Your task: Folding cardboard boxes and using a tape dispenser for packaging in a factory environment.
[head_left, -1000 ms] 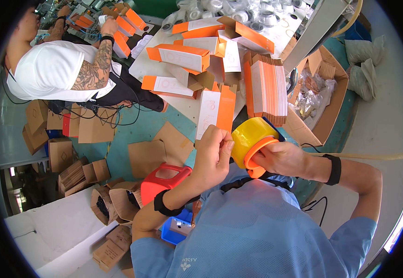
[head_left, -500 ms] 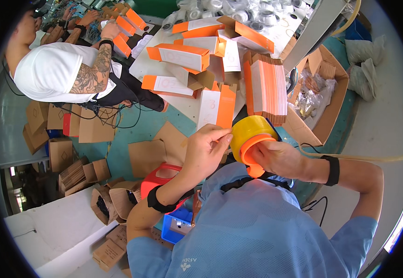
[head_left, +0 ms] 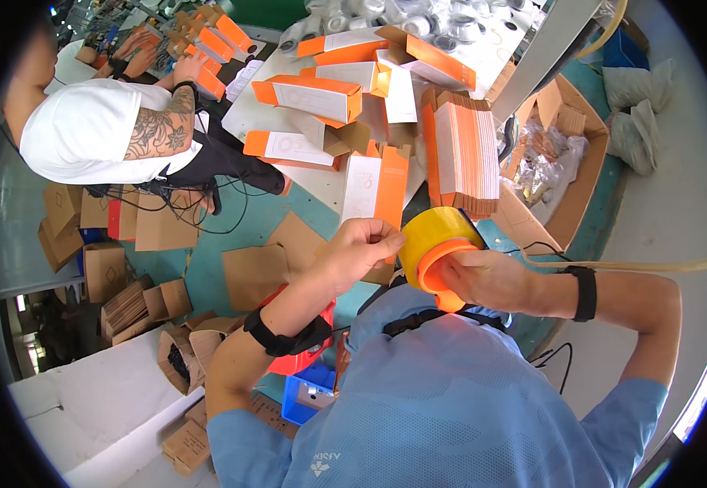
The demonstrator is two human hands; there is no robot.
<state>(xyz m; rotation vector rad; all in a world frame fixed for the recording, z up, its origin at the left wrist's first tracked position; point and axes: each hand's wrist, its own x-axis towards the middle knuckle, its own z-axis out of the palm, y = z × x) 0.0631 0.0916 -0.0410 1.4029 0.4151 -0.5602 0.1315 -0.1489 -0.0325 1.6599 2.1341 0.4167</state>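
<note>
My right hand [head_left: 488,281] is wrapped round an orange tape dispenser [head_left: 451,302] in front of my chest. A wide roll of yellow packing tape [head_left: 431,228] sits on it. The thumb and fingers of my left hand [head_left: 366,248] are pinched together at the roll's left edge, on the packing tape. Whether a loose strip lies between the fingertips is too fine to see. Just beyond my hands, an orange and white carton [head_left: 376,180] stands at the near edge of the white table [head_left: 248,114].
More orange and white cartons [head_left: 309,96] lie on the table, beside a stack of flattened cartons [head_left: 463,150]. An open cardboard box [head_left: 561,211] of plastic bags stands right, near a metal post [head_left: 549,57]. A co-worker in white [head_left: 85,130] is at left. A red stool [head_left: 301,358] stands below my left arm.
My left elbow has swung outward to the left and the left hand has turned a little. The tape roll has shifted slightly left, still in my right hand.
</note>
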